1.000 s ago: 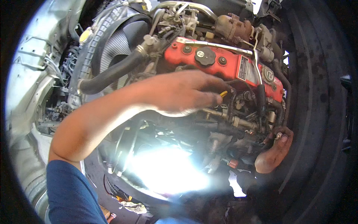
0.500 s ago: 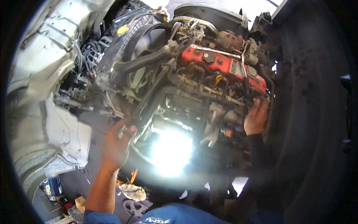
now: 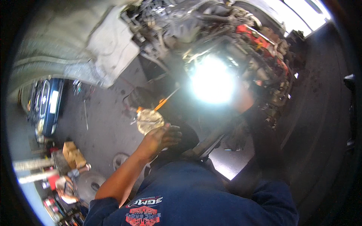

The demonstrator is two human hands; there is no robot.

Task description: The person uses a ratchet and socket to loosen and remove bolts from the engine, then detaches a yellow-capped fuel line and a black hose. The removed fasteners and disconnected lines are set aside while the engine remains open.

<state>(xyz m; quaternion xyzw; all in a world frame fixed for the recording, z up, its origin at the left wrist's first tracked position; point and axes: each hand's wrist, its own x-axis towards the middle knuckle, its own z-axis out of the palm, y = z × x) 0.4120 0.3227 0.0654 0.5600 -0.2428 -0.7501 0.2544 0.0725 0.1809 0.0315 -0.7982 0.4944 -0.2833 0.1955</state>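
My left hand is low in the middle, in front of my torso, with its fingers stretched out to the right and nothing visible in them. Just beyond it lies a tan, roundish thing; whether the hand touches it I cannot tell. Beside that, an orange-handled screwdriver points up and right. My right hand reaches toward the near side of the engine; glare and blur hide its fingers. Bright light washes out the nearby engine parts. A red engine cover shows farther back.
A pale body panel curves along the upper left. On the floor at left are a long thin rod, a cardboard box and a round grey wheel-like part. A blue car stands beyond; another person is at lower left.
The view has tipped down toward my torso and the floor. My left hand has left the engine's left side and come back near the tan thing. The right hand has drawn back from the red cover.
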